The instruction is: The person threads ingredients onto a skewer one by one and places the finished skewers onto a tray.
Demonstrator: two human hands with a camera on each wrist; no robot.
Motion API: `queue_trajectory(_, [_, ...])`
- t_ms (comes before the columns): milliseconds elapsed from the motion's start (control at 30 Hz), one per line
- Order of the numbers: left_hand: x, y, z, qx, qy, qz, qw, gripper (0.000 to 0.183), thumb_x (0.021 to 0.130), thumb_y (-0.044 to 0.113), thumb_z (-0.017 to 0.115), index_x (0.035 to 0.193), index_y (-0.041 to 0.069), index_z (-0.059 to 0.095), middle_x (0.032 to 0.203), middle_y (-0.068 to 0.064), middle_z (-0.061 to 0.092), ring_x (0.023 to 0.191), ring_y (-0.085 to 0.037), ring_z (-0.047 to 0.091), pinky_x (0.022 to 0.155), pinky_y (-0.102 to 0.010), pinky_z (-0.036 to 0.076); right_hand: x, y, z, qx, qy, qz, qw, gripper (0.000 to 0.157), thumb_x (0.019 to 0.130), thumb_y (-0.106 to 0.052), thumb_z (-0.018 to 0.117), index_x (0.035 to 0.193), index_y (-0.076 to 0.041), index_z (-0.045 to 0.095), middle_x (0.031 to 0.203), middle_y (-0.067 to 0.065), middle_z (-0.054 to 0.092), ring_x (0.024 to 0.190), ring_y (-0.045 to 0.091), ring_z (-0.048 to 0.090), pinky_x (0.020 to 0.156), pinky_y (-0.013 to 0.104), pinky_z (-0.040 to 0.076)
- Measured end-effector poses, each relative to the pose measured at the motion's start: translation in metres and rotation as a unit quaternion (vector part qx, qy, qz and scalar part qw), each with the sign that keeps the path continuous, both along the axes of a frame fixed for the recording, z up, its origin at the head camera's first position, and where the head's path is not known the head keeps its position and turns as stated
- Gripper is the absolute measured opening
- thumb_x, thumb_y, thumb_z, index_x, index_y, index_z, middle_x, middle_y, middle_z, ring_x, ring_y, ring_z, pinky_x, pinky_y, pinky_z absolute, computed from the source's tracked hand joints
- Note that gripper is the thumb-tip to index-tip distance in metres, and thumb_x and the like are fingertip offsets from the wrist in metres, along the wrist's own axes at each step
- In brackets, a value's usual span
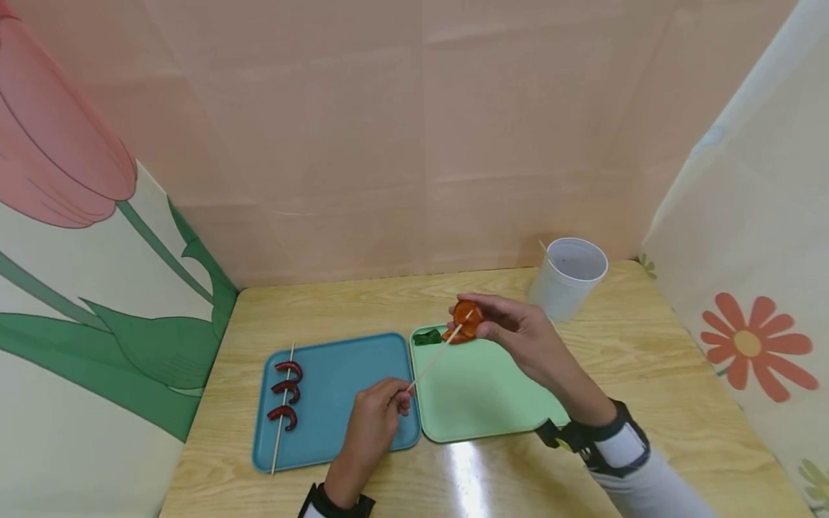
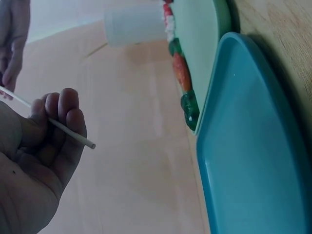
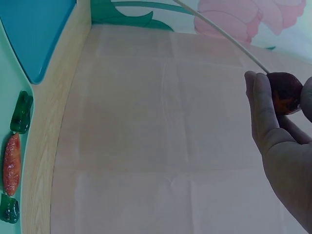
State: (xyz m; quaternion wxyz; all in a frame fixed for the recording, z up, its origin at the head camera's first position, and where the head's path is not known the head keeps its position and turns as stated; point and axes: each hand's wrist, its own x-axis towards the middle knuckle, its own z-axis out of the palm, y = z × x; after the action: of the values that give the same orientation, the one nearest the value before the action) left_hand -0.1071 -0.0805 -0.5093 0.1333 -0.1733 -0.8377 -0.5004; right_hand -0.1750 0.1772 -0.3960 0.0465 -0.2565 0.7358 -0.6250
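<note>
My left hand pinches a thin wooden skewer near its lower end, and the blunt end pokes out past the fingers in the left wrist view. The skewer slants up to the right. At its upper end, my right hand holds a round, glossy orange-red food piece between thumb and fingers. The skewer meets this piece in the right wrist view. Beneath the right hand lies a light green tray. Along its far edge are green pepper pieces and a long orange-red piece.
On the left, a blue tray carries another skewer bearing three curled dark red pieces. A white cup with a thin stick stands behind the green tray, near the back wall. Red and white pieces lie at the green tray's edge.
</note>
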Motion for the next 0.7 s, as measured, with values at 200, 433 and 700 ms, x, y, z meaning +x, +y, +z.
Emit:
queue_trajectory(200, [-0.003,0.005,0.006,0.003,0.063,0.007,0.998,0.02,0.09,-0.018,0.063,0.091,-0.002,0.075,0.082,-0.009,0.074,0.062,-0.006,0.065,0.055,-0.012,0.055,0.007,-0.018,-0.011,0.054,-0.058,0.027,0.997,0.052,0.094,-0.026,0.07,0.141,-0.006,0.061,0.13,0.017,0.069,0.11,0.012,0.071,0.088,0.028,0.062])
queue_trajectory(433, [-0.006,0.014,0.021,0.027,0.086,-0.003,0.9959,0.021,0.09,-0.022,0.059,0.09,-0.007,0.074,0.077,-0.009,0.072,0.059,-0.01,0.065,0.052,-0.015,0.055,0.018,-0.042,-0.038,0.09,-0.088,0.045,0.991,0.051,0.092,-0.028,0.071,0.14,-0.01,0.064,0.126,0.014,0.07,0.12,0.03,0.067,0.088,0.024,0.061])
queue_trajectory(700, [-0.005,0.013,0.021,0.048,0.078,-0.002,0.9958,0.017,0.091,-0.018,0.062,0.089,-0.006,0.074,0.076,-0.01,0.071,0.059,-0.012,0.065,0.051,-0.018,0.056,0.013,-0.037,-0.051,0.065,-0.097,0.062,0.991,0.054,0.093,-0.026,0.071,0.142,-0.007,0.061,0.132,0.019,0.067,0.12,0.035,0.067,0.09,0.028,0.061])
